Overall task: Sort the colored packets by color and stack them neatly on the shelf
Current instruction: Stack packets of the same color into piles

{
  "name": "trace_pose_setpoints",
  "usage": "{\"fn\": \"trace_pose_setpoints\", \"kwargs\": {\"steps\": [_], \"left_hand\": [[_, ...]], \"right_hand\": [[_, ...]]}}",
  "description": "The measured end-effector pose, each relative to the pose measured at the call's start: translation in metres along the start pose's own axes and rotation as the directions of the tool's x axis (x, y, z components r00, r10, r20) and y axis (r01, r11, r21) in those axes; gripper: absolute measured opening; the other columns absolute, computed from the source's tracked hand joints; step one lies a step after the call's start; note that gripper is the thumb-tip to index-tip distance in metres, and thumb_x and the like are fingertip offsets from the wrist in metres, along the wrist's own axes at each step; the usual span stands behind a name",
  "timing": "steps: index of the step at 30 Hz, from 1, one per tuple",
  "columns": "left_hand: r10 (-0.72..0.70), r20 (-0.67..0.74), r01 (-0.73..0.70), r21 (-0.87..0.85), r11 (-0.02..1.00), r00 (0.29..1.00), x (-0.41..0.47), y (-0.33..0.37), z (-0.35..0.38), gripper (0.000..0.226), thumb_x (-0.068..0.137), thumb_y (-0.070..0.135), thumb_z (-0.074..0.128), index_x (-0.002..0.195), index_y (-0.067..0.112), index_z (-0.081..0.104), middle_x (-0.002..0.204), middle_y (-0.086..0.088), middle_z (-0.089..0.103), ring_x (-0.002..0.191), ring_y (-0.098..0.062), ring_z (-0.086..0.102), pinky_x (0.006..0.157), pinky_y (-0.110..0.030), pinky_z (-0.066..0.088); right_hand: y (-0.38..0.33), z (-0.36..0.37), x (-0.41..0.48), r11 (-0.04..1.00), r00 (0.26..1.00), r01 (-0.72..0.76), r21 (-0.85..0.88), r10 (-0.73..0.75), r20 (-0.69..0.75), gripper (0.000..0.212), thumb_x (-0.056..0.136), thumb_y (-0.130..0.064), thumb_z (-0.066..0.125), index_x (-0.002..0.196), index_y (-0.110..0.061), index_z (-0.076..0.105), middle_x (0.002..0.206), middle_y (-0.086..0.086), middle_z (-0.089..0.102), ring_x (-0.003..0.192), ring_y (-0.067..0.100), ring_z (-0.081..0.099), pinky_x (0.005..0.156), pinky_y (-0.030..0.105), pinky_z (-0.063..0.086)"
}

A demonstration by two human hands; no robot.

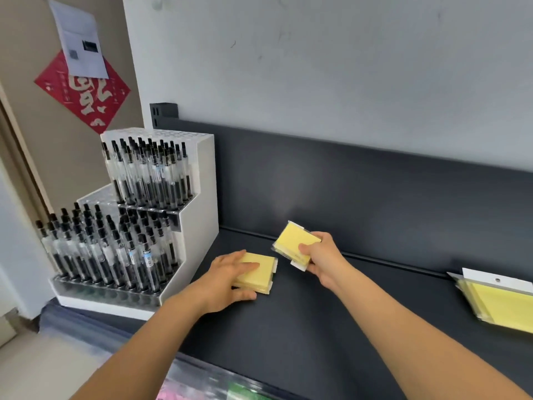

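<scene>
Progress is appearing partial. Near the centre of the frame, the left hand (230,277) is pressing flat, fingers extended and not closed, on top of a low stack of yellow packets (258,274) that is lying on the dark shelf (331,327), just beside the white pen display (144,220) at the left. Right of it and slightly higher in the frame, the right hand (323,259) is gripping a further yellow packet (294,241), thumb on top and fingers beneath, holding it tilted and clear of the shelf surface. At the right edge, a larger yellow packet (501,304) with a white hanger tab is lying apart from the stack. Along the bottom edge, blurred pink and green items (207,391) are showing on a lower level; they cannot be identified. In my judgement, yellow stacking is under way, the held packet is awaiting placement, and other colours are remaining unsorted.
</scene>
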State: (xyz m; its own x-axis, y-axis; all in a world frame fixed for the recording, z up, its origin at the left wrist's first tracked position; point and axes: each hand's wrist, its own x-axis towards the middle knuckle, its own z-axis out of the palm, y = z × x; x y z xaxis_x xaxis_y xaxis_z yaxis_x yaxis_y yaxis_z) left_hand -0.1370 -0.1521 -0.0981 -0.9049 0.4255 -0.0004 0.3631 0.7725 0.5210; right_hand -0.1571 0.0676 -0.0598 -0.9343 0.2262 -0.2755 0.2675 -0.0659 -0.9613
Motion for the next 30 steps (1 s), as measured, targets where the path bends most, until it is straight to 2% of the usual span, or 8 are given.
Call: {"fn": "trace_pose_setpoints", "kwargs": {"steps": [7, 11, 14, 16, 20, 21, 24, 30], "left_hand": [[0.046, -0.143, -0.045, 0.013, 0.999, 0.989, -0.002, -0.01, 0.016, 0.048, 0.093, 0.036, 0.049, 0.139, 0.038, 0.035, 0.155, 0.011, 0.011, 0.14, -0.017, 0.015, 0.117, -0.031, 0.012], [0.053, -0.149, -0.05, 0.03, 0.998, 0.987, -0.002, -0.009, 0.016, 0.047, 0.095, 0.036, 0.047, 0.139, 0.04, 0.034, 0.156, 0.012, 0.008, 0.141, -0.017, 0.015, 0.116, -0.026, 0.01], [0.063, -0.151, -0.061, 0.02, 0.998, 0.987, -0.003, -0.011, 0.015, 0.046, 0.094, 0.036, 0.047, 0.139, 0.04, 0.035, 0.156, 0.012, 0.009, 0.141, -0.016, 0.016, 0.115, -0.024, 0.011], [0.075, -0.161, -0.073, 0.017, 0.997, 0.984, -0.002, -0.012, 0.015, 0.046, 0.094, 0.036, 0.048, 0.138, 0.041, 0.035, 0.156, 0.013, 0.009, 0.141, -0.015, 0.016, 0.114, -0.022, 0.011], [0.09, -0.172, -0.086, 0.03, 0.996, 0.981, -0.002, -0.013, 0.017, 0.047, 0.094, 0.038, 0.048, 0.138, 0.042, 0.034, 0.156, 0.013, 0.008, 0.141, -0.014, 0.016, 0.111, -0.018, 0.009], [0.093, -0.171, -0.089, 0.032, 0.995, 0.981, -0.002, -0.013, 0.017, 0.047, 0.094, 0.038, 0.048, 0.138, 0.043, 0.033, 0.156, 0.014, 0.008, 0.141, -0.014, 0.016, 0.111, -0.017, 0.009], [0.1, -0.173, -0.097, 0.026, 0.995, 0.98, -0.002, -0.013, 0.018, 0.047, 0.093, 0.039, 0.048, 0.138, 0.042, 0.033, 0.155, 0.014, 0.008, 0.141, -0.013, 0.016, 0.11, -0.016, 0.007], [0.108, -0.169, -0.104, 0.035, 0.994, 0.98, -0.001, -0.013, 0.017, 0.047, 0.093, 0.039, 0.049, 0.138, 0.041, 0.035, 0.155, 0.013, 0.011, 0.138, -0.015, 0.018, 0.108, -0.015, 0.008]], "right_hand": [[0.003, 0.034, 0.037, 0.995, 0.999, -0.021, -0.093, 0.024, 0.029, 0.042, 0.09, 0.002, 0.05, 0.127, -0.016, 0.039, 0.117, 0.01, 0.052, 0.11, 0.027, 0.055, 0.095, 0.045, 0.049], [0.002, 0.049, 0.051, 0.948, 0.993, -0.043, -0.314, 0.077, 0.095, 0.037, 0.091, -0.001, 0.049, 0.124, -0.014, 0.046, 0.117, 0.01, 0.056, 0.109, 0.026, 0.055, 0.098, 0.041, 0.048], [0.003, 0.059, 0.059, 0.895, 0.991, -0.06, -0.442, 0.106, 0.081, 0.027, 0.09, -0.005, 0.051, 0.116, -0.01, 0.05, 0.113, 0.01, 0.057, 0.109, 0.026, 0.055, 0.099, 0.04, 0.047], [0.004, 0.063, 0.063, 0.876, 0.991, -0.097, -0.473, 0.129, 0.036, 0.032, 0.09, -0.01, 0.055, 0.121, -0.008, 0.05, 0.115, 0.011, 0.057, 0.108, 0.026, 0.054, 0.095, 0.036, 0.046], [0.005, 0.067, 0.064, 0.871, 0.993, -0.11, -0.478, 0.114, -0.02, 0.046, 0.09, -0.011, 0.054, 0.133, -0.006, 0.039, 0.123, 0.013, 0.052, 0.102, 0.024, 0.051, 0.071, 0.029, 0.042], [0.007, 0.068, 0.064, 0.87, 0.996, -0.093, -0.485, 0.086, -0.038, 0.049, 0.091, -0.011, 0.052, 0.137, -0.008, 0.036, 0.127, 0.013, 0.049, 0.107, 0.025, 0.048, 0.074, 0.029, 0.043], [0.013, 0.067, 0.067, 0.853, 0.997, -0.038, -0.52, -0.002, -0.077, 0.056, 0.091, -0.013, 0.049, 0.144, -0.014, 0.03, 0.138, 0.009, 0.043, 0.127, 0.028, 0.037, 0.1, 0.036, 0.04], [0.021, 0.066, 0.062, 0.842, 0.987, 0.019, -0.54, -0.103, -0.124, 0.054, 0.09, -0.022, 0.056, 0.141, -0.018, 0.037, 0.143, 0.008, 0.035, 0.131, 0.028, 0.032, 0.106, 0.04, 0.036]]}}
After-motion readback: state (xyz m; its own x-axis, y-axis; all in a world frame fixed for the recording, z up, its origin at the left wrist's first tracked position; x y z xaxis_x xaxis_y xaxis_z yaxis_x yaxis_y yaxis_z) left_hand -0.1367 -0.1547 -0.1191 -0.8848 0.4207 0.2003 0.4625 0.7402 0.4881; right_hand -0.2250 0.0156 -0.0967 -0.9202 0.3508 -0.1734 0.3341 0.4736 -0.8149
